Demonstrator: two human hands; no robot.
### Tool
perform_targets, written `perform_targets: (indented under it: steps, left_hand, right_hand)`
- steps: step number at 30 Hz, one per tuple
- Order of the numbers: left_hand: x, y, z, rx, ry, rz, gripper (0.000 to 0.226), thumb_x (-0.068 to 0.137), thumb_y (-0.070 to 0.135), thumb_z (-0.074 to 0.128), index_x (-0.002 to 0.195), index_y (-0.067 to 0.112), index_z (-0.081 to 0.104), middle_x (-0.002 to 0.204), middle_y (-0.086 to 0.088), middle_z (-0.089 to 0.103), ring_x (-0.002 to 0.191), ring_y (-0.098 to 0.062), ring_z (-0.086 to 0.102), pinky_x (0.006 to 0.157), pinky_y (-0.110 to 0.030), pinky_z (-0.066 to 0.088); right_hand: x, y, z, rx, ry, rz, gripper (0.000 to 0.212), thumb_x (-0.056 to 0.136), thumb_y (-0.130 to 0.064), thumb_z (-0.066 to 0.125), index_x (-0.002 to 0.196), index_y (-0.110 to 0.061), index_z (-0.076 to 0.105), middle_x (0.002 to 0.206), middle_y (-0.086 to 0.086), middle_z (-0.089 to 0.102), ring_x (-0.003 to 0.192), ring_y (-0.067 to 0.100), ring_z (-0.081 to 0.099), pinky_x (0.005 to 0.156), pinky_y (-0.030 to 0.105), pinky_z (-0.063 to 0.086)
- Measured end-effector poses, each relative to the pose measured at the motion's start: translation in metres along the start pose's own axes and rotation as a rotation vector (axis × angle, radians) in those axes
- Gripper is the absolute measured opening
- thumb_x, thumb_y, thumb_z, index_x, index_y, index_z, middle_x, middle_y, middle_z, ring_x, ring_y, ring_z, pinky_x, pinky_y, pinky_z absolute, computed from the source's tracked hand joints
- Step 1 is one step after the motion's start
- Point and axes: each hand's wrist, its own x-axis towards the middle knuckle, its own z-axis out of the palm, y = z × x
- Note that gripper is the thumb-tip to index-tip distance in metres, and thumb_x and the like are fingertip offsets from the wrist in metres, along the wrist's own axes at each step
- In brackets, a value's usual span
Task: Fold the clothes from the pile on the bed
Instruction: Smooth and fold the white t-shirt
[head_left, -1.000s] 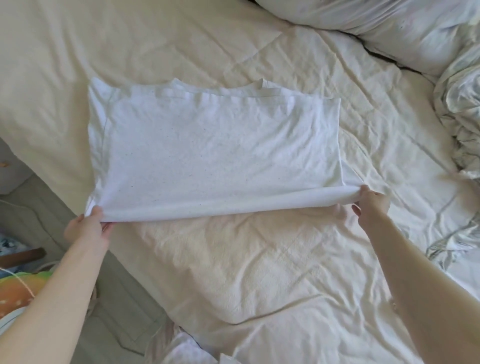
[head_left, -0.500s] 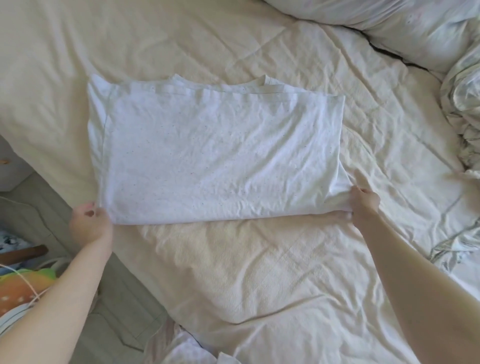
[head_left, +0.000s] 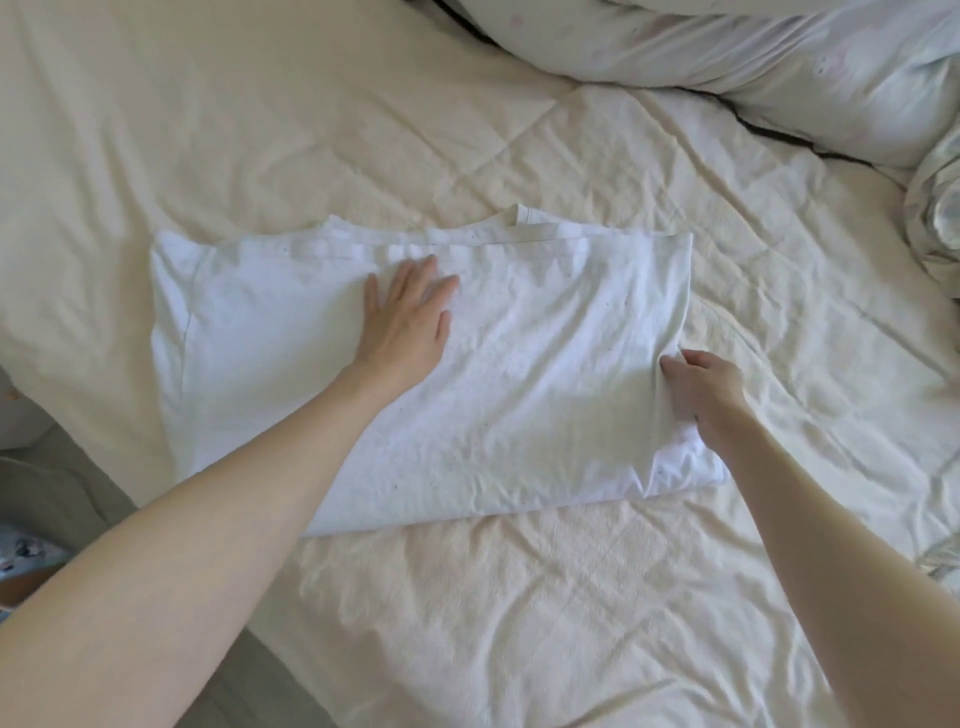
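A white garment (head_left: 519, 374), folded into a wide rectangle, lies flat on the cream bed cover (head_left: 467, 597), its long edges running left to right and a ribbed neckline edge showing along its far side. The left hand (head_left: 408, 322) lies palm down on the upper middle of the garment, fingers straight and slightly spread, pointing away from the person, with the thumb out to the left; it presses the cloth and grips nothing. Its bare forearm reaches in from the lower left corner, crossing over the garment's near left part. The right hand (head_left: 704, 392) is at the garment's right edge, knuckles up, fingers curled and pinching a bunch of cloth there, so that creases fan out from the pinch toward the middle. The right forearm comes in from the lower right, over the bed cover. A pale pillow (head_left: 779, 67) lies at the far right, and crumpled bedding (head_left: 935, 223) sits at the right border.
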Motion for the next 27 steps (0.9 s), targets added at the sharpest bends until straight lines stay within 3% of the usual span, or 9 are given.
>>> perform_targets:
  steps: [4,8,12,15,17,20,23,27]
  left_hand:
    - [0.052,0.056,0.004,0.016,-0.013,0.159,0.048,0.101,0.022,0.032,0.148,0.017,0.024,0.157,-0.003,0.013,0.145,-0.021,0.010,0.115,-0.051,0.005]
    - [0.095,0.103,0.010,0.058,0.046,0.269,0.042,0.098,0.027,0.040,0.139,0.017,0.038,0.140,-0.005,0.040,0.127,-0.025,0.037,0.105,-0.041,0.022]
    - [0.124,0.120,0.015,-0.122,0.051,0.106,0.029,0.095,0.033,0.050,0.118,0.017,0.057,0.121,-0.003,0.055,0.117,-0.023,0.046,0.094,-0.036,0.023]
    - [0.135,0.114,0.011,-0.378,0.124,0.004,0.021,0.094,0.021,0.053,0.106,0.005,0.060,0.117,-0.011,0.057,0.109,-0.025,0.052,0.089,-0.027,0.030]
    - [0.139,0.104,0.004,-0.415,0.208,-0.088,0.021,0.094,0.018,0.052,0.107,0.001,0.059,0.118,-0.016,0.055,0.110,-0.027,0.052,0.087,-0.026,0.032]
    - [0.142,0.090,0.002,-0.376,0.245,-0.179,0.023,0.095,0.019,0.051,0.109,0.003,0.057,0.119,-0.017,0.054,0.111,-0.029,0.051,0.087,-0.031,0.034]
    - [0.143,0.090,0.004,-0.477,0.175,-0.159,0.027,0.092,0.027,0.057,0.110,0.008,0.058,0.111,-0.009,0.060,0.103,-0.022,0.056,0.086,-0.030,0.040]
    - [0.138,0.088,0.000,-0.648,0.187,-0.145,0.028,0.097,0.028,0.049,0.115,0.007,0.054,0.093,0.001,0.058,0.082,-0.014,0.051,0.076,-0.021,0.041]
  right_hand:
    - [0.003,0.006,-0.004,0.124,-0.102,0.035,0.011,0.087,-0.014,0.059,0.083,-0.021,0.067,0.086,0.002,0.070,0.077,0.020,0.066,0.070,0.033,0.054]
    - [0.009,0.012,-0.005,0.193,-0.176,0.060,0.008,0.087,-0.015,0.063,0.089,-0.019,0.068,0.100,0.009,0.071,0.093,0.029,0.068,0.086,0.046,0.054]
    - [0.017,0.017,-0.009,0.220,-0.205,0.071,0.006,0.085,-0.024,0.067,0.088,-0.019,0.069,0.097,0.009,0.072,0.091,0.033,0.068,0.088,0.049,0.053]
    - [0.019,0.021,-0.015,0.267,-0.243,0.105,0.038,0.086,-0.042,0.061,0.096,-0.006,0.070,0.097,0.021,0.066,0.083,0.036,0.061,0.085,0.050,0.049]
    - [0.018,0.022,-0.016,0.312,-0.246,0.116,0.044,0.089,-0.040,0.059,0.103,0.001,0.065,0.104,0.028,0.066,0.084,0.033,0.064,0.091,0.058,0.047]
    - [0.018,0.021,-0.017,0.394,-0.265,0.132,0.036,0.086,-0.036,0.066,0.097,-0.001,0.070,0.092,0.012,0.073,0.083,0.027,0.070,0.086,0.048,0.053]
    - [0.020,0.016,-0.019,0.277,-0.307,0.112,0.037,0.079,-0.052,0.068,0.086,-0.016,0.077,0.091,0.007,0.075,0.090,0.026,0.071,0.090,0.044,0.053]
    - [0.030,-0.004,-0.013,0.086,-0.258,0.052,0.053,0.082,-0.052,0.064,0.098,-0.002,0.070,0.098,0.019,0.071,0.086,0.030,0.068,0.089,0.041,0.053]
